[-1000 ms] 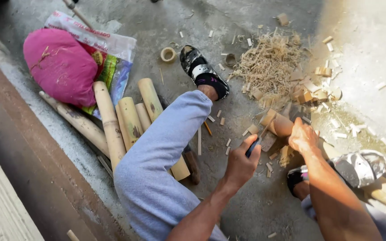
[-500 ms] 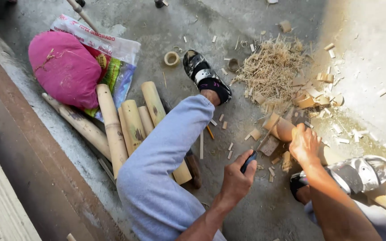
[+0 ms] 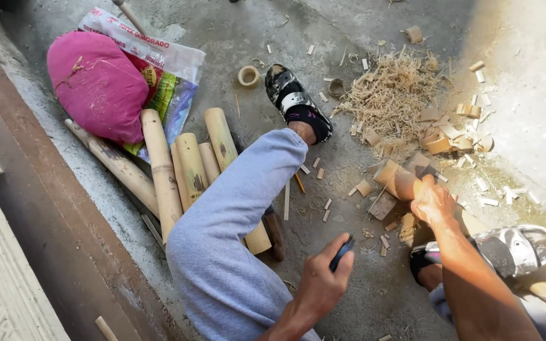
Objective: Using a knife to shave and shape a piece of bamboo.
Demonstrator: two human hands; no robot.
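My right hand (image 3: 433, 201) grips a short bamboo section (image 3: 394, 180), holding it tilted on the concrete floor. My left hand (image 3: 321, 283) is closed around a dark tool handle (image 3: 342, 253); its blade is hidden. The left hand sits lower and to the left of the bamboo piece, apart from it. Between the hands lie small bamboo chips (image 3: 383, 205). My left leg in light blue trousers (image 3: 235, 227) stretches forward, ending in a black sandal (image 3: 297, 101).
Several bamboo lengths (image 3: 191, 167) lie beside my left leg. A pink bundle (image 3: 96, 85) rests on a printed plastic sack (image 3: 169, 76). A heap of shavings (image 3: 393, 91) and cut blocks (image 3: 450, 132) sits ahead. A bamboo ring (image 3: 248, 76) lies near the sandal. A silver sandal (image 3: 513, 249) is right.
My left hand with the tool has drawn back toward me, away from the bamboo piece. The right hand keeps its hold on the bamboo. The view shifted slightly.
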